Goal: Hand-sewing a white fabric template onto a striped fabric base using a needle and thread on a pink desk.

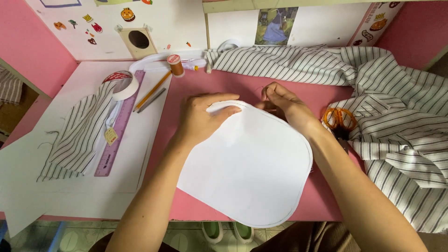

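A rounded white fabric piece [254, 163] lies flat on the near middle of a pink table [210, 84]. The left hand [201, 117] presses on its far edge, fingers curled over the fold. The right hand [284, 103], just beyond that edge, has fingertips pinched shut; on what, I cannot tell. Orange-handled scissors [339, 118] lie right, beside striped cloth [396, 121]. A purple ruler [119, 126] lies left.

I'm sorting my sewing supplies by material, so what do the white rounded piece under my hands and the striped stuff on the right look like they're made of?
White rounded piece: probably thin matte fabric with a stitched line near its edge, possibly paper. Grey-and-white striped cloth: soft woven fabric, judging by its folds and creases.
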